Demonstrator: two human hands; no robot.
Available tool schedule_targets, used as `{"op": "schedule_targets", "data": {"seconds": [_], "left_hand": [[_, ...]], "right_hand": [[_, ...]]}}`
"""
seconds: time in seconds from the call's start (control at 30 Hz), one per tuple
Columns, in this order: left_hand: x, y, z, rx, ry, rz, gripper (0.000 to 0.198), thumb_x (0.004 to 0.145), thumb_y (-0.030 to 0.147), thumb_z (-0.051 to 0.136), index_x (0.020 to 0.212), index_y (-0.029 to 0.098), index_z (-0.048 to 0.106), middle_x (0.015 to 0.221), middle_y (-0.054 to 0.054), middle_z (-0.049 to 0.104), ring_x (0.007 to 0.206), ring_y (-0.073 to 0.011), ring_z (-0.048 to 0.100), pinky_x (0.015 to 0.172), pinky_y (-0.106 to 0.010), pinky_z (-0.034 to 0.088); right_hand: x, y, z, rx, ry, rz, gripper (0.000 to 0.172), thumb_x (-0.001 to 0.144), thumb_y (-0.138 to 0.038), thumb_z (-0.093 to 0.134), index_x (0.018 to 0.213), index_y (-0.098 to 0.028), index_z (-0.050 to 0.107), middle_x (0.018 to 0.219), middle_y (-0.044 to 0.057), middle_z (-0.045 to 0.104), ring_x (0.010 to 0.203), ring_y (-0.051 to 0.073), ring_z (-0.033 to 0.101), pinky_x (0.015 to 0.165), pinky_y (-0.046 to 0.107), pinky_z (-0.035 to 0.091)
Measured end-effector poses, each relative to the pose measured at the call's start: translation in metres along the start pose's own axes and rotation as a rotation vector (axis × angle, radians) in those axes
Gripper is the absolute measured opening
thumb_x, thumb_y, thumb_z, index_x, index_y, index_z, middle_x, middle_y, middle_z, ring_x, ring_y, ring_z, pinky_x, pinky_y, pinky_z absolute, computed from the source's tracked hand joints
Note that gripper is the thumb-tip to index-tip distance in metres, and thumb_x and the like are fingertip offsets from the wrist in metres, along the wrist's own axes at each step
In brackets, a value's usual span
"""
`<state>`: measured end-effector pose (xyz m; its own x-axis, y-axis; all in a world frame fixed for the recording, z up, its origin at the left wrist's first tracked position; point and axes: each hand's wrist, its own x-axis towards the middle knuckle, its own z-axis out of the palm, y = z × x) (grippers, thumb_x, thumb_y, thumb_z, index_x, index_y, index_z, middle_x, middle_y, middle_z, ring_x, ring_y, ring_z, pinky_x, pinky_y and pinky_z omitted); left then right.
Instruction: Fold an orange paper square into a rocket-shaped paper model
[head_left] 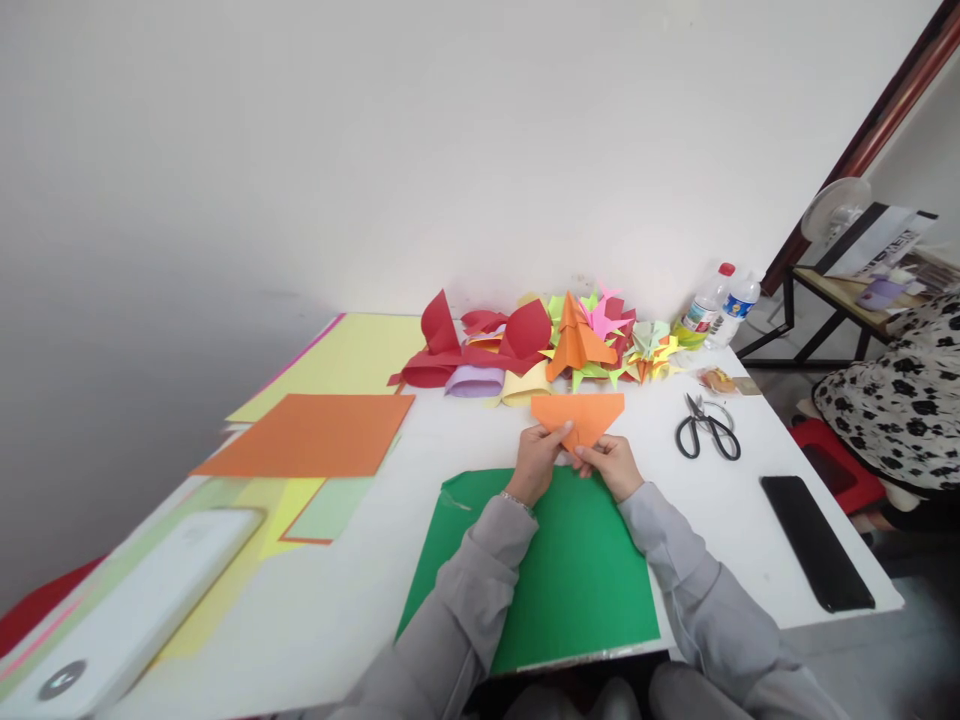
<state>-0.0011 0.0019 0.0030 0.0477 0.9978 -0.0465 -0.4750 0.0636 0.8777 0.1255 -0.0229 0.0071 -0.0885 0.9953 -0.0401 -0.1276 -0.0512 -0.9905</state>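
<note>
I pinch a folded orange paper [589, 412] at its lower point.
My left hand [534, 462] is nearly closed, thumb pressed on the paper's face; my right hand [615, 467] grips the tip between thumb and fingers. From the folded paper, the green sheet [577, 590] lies at six o'clock, a paper plane [576, 342] at twelve, scissors [699, 411] at three.

No lettering is legible, even on box [876, 241] or bottles [699, 316].
</note>
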Motion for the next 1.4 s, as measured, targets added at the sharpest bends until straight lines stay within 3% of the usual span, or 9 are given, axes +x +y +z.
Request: {"op": "schedule_targets", "data": {"seconds": [0.2, 0.53, 0.67, 0.83, 1.1, 1.4], "left_hand": [[0.006, 0.000, -0.005, 0.029, 0.090, 0.009, 0.041, 0.065, 0.045, 0.072, 0.050, 0.014, 0.051, 0.047, 0.001, 0.050, 0.047, -0.0084, 0.044, 0.048, -0.023, 0.035], [0.007, 0.008, -0.007, 0.015, 0.110, 0.025, 0.044, 0.071, 0.053, 0.064, 0.054, 0.015, 0.052, 0.045, 0.002, 0.048, 0.044, -0.0085, 0.042, 0.046, -0.024, 0.033], [0.004, 0.007, -0.005, 0.057, 0.013, 0.017, 0.045, 0.073, 0.055, 0.060, 0.052, 0.015, 0.054, 0.046, 0.000, 0.051, 0.044, -0.0095, 0.045, 0.049, -0.025, 0.037], [-0.004, 0.002, -0.001, 0.249, -0.122, 0.005, 0.033, 0.059, 0.039, 0.077, 0.047, 0.014, 0.058, 0.045, 0.001, 0.054, 0.046, -0.0104, 0.047, 0.049, -0.024, 0.036], [0.002, 0.005, -0.008, 0.194, 0.060, 0.084, 0.035, 0.063, 0.033, 0.075, 0.042, 0.015, 0.054, 0.044, 0.004, 0.046, 0.047, -0.0082, 0.041, 0.050, -0.024, 0.033], [0.009, 0.011, -0.017, 0.006, 0.144, 0.164, 0.029, 0.065, 0.029, 0.074, 0.047, 0.014, 0.057, 0.053, 0.002, 0.047, 0.053, -0.0077, 0.044, 0.051, -0.022, 0.036]], "right_hand": [[0.002, 0.003, -0.004, 0.050, 0.031, 0.036, 0.025, 0.056, -0.036, 0.076, 0.052, -0.016, 0.061, 0.047, 0.002, 0.065, 0.035, 0.011, 0.052, 0.037, 0.021, 0.040], [0.003, 0.000, -0.007, 0.102, 0.105, 0.047, 0.018, 0.054, -0.028, 0.071, 0.048, -0.016, 0.059, 0.040, 0.000, 0.060, 0.029, 0.008, 0.044, 0.032, 0.020, 0.030], [0.003, 0.000, -0.007, 0.110, 0.113, 0.034, 0.024, 0.053, -0.033, 0.075, 0.048, -0.016, 0.059, 0.042, 0.000, 0.061, 0.031, 0.009, 0.045, 0.034, 0.020, 0.033], [0.003, 0.004, -0.006, 0.073, 0.058, -0.007, 0.027, 0.058, -0.040, 0.075, 0.055, -0.016, 0.064, 0.049, 0.002, 0.064, 0.036, 0.010, 0.050, 0.038, 0.021, 0.038], [0.001, 0.002, -0.005, -0.023, 0.026, -0.033, 0.028, 0.061, -0.040, 0.074, 0.053, -0.015, 0.064, 0.049, 0.002, 0.064, 0.037, 0.010, 0.050, 0.040, 0.021, 0.038], [0.002, 0.006, -0.004, 0.001, -0.008, -0.022, 0.025, 0.061, -0.037, 0.075, 0.055, -0.015, 0.064, 0.048, 0.001, 0.064, 0.035, 0.009, 0.050, 0.039, 0.021, 0.038]]}}
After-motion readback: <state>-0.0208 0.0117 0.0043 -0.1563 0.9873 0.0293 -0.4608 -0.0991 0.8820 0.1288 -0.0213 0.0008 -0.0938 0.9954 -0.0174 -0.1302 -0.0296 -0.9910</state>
